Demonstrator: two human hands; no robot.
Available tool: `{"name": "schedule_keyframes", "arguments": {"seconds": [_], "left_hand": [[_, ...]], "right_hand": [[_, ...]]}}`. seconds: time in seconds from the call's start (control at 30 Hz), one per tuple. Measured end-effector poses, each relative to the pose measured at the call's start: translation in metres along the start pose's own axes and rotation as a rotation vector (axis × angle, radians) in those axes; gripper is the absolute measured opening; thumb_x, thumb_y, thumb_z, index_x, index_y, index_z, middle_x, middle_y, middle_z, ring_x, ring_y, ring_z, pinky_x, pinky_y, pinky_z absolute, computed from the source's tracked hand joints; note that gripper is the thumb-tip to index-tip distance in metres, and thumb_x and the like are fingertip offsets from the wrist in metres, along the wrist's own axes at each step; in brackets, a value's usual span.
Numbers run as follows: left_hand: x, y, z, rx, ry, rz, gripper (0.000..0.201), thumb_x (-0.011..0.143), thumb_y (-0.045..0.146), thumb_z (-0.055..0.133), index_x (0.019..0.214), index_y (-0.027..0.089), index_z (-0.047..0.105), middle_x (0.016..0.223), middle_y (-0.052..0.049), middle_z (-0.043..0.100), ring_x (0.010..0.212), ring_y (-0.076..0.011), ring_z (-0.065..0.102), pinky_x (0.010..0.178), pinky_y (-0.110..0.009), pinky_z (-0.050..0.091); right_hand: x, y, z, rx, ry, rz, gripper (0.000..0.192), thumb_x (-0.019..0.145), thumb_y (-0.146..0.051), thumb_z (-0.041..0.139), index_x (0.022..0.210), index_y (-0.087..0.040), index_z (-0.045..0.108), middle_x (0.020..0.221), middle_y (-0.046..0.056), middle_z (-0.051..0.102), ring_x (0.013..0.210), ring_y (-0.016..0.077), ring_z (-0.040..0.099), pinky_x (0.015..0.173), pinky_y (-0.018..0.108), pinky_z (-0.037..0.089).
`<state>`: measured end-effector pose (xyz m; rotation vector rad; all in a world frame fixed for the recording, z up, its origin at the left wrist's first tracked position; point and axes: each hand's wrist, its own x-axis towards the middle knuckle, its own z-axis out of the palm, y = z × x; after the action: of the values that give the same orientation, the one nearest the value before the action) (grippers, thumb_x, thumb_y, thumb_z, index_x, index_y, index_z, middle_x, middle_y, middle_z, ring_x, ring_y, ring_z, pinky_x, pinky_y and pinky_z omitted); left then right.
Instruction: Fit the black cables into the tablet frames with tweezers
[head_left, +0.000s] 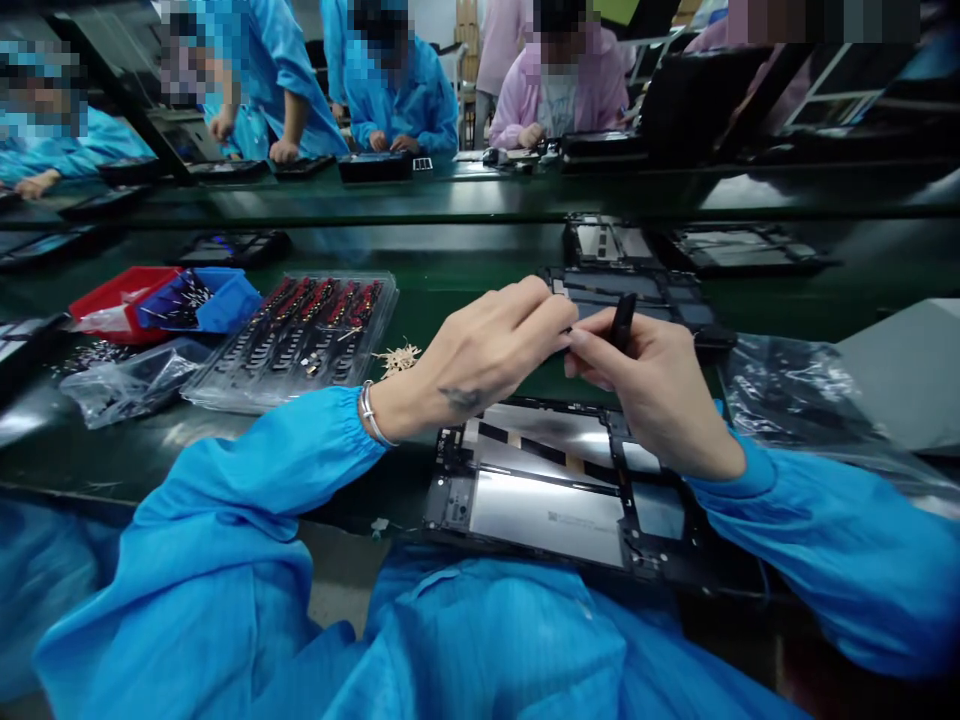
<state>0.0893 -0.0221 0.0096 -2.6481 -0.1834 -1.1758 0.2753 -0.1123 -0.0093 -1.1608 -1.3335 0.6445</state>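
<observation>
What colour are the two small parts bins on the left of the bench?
One red plastic bin and one blue plastic bin, seen in the head view.

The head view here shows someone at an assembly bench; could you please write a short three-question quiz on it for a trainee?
1. True or false: the right hand holds a slim black tool.
2. What lies directly below both hands? A) an opened tablet frame B) a keyboard C) a red bin
3. Fill in: the clear parts tray lies to the ____ of the left hand.

Key
1. True; the tool sticks up from the hand's grip, and the fingertips of both hands meet beside it.
2. A; the opened tablet frame lies flat on the green bench.
3. Left; the red bin and blue bin sit further left.
</observation>
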Motion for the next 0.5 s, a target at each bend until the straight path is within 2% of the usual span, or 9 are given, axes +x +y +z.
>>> {"name": "schedule_keyframes", "arguments": {"seconds": [0.13,0.3,0.5], "left_hand": [[0.006,0.011,0.0,0.218,0.018,0.064,0.018,0.11,0.021,0.046,0.098,0.016,0.059,0.09,-0.005,0.066,0.079,-0.0173,0.064,0.07,-0.029,0.052],[0.005,0.012,-0.002,0.244,-0.005,0.013,0.019,0.11,0.017,0.044,0.099,0.015,0.06,0.091,-0.005,0.068,0.08,-0.0167,0.066,0.072,-0.028,0.054],[0.005,0.014,0.002,0.249,0.007,0.048,0.017,0.107,0.011,0.047,0.1,0.014,0.062,0.089,-0.005,0.07,0.078,-0.0159,0.067,0.072,-0.028,0.055]], "right_hand": [[-0.006,-0.004,0.002,-0.113,0.037,-0.121,0.017,0.095,-0.026,0.073,0.079,-0.021,0.073,0.067,-0.003,0.065,0.06,0.0095,0.048,0.056,0.028,0.035],[-0.011,-0.01,0.005,-0.205,0.052,-0.192,0.017,0.096,-0.023,0.07,0.079,-0.02,0.072,0.068,-0.002,0.066,0.06,0.0103,0.051,0.055,0.028,0.037],[-0.012,-0.011,0.009,-0.232,0.066,-0.242,0.015,0.095,-0.023,0.07,0.08,-0.02,0.071,0.068,-0.002,0.067,0.06,0.0115,0.054,0.056,0.027,0.041]]}}
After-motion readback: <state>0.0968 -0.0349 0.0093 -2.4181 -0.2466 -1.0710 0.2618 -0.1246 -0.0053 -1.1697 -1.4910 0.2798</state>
